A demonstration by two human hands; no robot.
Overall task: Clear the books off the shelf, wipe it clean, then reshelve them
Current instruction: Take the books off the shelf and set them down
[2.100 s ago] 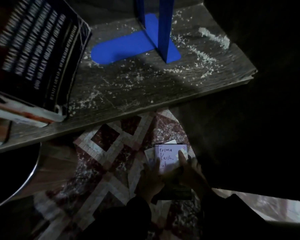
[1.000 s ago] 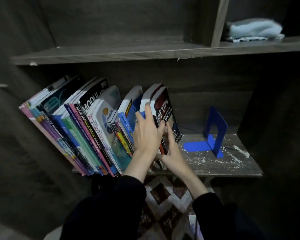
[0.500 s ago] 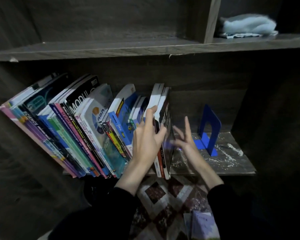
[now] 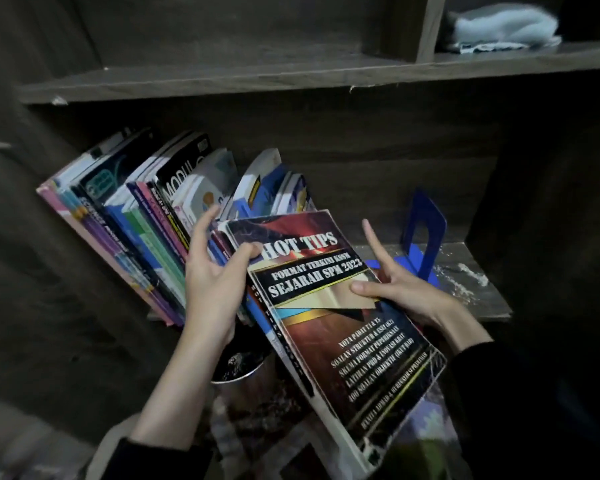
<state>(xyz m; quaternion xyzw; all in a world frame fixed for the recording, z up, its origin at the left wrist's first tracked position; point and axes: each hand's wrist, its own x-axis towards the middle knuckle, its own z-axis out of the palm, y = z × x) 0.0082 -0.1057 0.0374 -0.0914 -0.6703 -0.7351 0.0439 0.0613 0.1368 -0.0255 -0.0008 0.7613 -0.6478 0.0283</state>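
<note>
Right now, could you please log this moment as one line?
left hand: holds HOT TIPS book | right hand: holds it | other books: on shelf

Hot Tips book [image 4: 343, 323] juts off dusty shelf [image 4: 465, 268] beside leaning books [image 4: 136, 220].

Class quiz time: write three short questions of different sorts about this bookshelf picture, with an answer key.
1. True or false: the left hand and right hand each have a thumb on the HOT TIPS book.
2. Where is the blue bookend? A) on the floor B) on the shelf, right of the book C) in a hand
3. Fill in: a pale folded ____ lies on the upper shelf.
Key: 1 true; 2 B; 3 cloth.
</note>
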